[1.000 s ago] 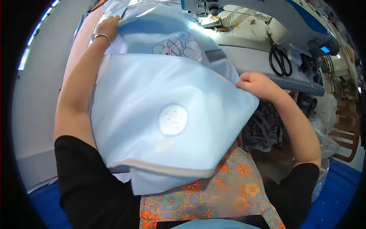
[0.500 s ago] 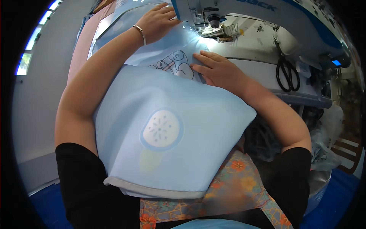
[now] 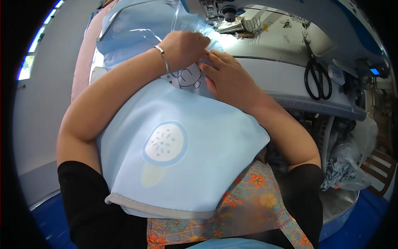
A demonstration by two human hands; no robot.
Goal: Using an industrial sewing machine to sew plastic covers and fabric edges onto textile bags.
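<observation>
Left hand (image 3: pixel 183 50), yours: half curled, knuckles up, bracelet (image 3: pixel 163 58) at the wrist; fingertips hidden, so whether they pinch the cloth cannot be told. Right hand (image 3: pixel 233 79), yours: laid low, fingers extended, thumb slightly apart, nothing gripped; its fingertips come just beside the left hand's.

Light blue fabric (image 3: pixel 207 137): beneath and between your forearms, draped toward your body; white-and-blue oval motif, grey-bound lower edge overlapping your floral apron (image 3: pixel 253 199). A line-drawn figure (image 3: pixel 188 79) shows just below your hands, partly covered by them.

In the way: sewing machine (image 3: pixel 331 29), blue and pale, its lit needle area just beyond your fingers and its arm spanning the top right. Beyond your left hand, more blue cloth (image 3: pixel 128 41) with glossy clear film over part of it. Black scissors (image 3: pixel 313 61): on the machine table (image 3: pixel 269 79), well to the right of your right hand.

Containers: clear plastic bag (image 3: pixel 356 176), lower right, holding grey-blue scraps (image 3: pixel 338 170); a wooden chair (image 3: pixel 378 168) behind it.

Edges and room: the table's front edge runs past your right forearm; its pale top extends from your right hand to the scissors. Pink cloth (image 3: pixel 84 62) borders the far left, beside a pale wall (image 3: pixel 45 124).
</observation>
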